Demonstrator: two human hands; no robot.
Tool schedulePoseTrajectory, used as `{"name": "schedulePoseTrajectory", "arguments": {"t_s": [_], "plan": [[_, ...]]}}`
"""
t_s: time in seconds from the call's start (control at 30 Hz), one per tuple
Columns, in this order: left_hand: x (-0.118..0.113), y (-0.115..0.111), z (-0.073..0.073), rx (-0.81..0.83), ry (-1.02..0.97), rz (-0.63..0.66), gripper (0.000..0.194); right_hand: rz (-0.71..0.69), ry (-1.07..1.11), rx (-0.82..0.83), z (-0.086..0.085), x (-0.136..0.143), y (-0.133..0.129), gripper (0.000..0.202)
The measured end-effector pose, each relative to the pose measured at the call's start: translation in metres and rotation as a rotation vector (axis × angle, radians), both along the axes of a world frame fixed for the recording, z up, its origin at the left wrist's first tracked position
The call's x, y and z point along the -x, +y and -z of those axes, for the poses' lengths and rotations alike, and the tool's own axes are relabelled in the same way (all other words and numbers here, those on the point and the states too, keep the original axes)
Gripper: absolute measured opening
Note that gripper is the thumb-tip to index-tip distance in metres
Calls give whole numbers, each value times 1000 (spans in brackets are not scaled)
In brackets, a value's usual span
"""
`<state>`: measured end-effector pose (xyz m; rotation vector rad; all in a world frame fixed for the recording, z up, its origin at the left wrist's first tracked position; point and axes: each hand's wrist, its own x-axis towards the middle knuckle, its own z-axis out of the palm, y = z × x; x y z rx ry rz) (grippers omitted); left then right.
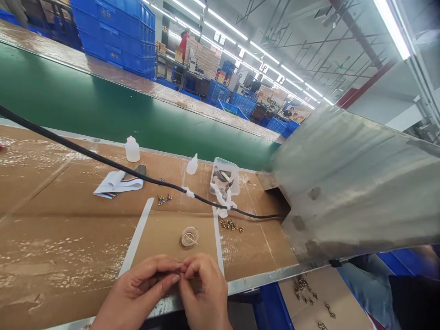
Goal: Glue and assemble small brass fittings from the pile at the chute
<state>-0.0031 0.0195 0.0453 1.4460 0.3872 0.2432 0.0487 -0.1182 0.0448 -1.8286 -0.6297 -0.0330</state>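
Note:
My left hand point(140, 288) and my right hand point(203, 288) meet at the fingertips over the front edge of the cardboard-covered bench. Both pinch at the same spot, and whatever lies between the fingers is too small and hidden to name. Just beyond them stands a small round clear cup point(189, 237) with a thin stick lying across it. To the right of the cup, past a strip of white tape point(217, 229), lies a cluster of small brass-coloured parts point(231, 225). Several small parts with blue bits point(164, 199) lie farther back on the left.
A black cable point(103, 161) crosses the bench into a metal housing point(343, 183) at right. Behind it are two white squeeze bottles point(132, 149), a clear plastic box point(224, 176) and a folded striped cloth point(118, 183). A green conveyor belt point(137, 114) runs beyond. More brass parts lie on cardboard point(330, 293) lower right.

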Motion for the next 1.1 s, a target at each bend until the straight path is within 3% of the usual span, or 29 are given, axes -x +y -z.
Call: {"name": "schedulePoseTrajectory", "arguments": {"t_s": [0.17,0.3,0.43,0.63,0.87,1.1], "plan": [[1,5,7,47,61,-29,39,-32,-48,1,-1,1,-2,19],[-2,13,10,43,98,-63,52,149,-111,68,0,-16,-15,10],[-10,16,8,155,133,-34,46,187,-175,140,-2,-33,-23,4],[-14,12,2,313,167,-108,38,145,-153,142,1,-33,-20,7],[-11,13,-3,497,212,-98,47,141,-116,137,3,-31,-20,8],[-9,15,-1,414,237,-87,49,177,-82,130,7,-30,-19,7]]}}
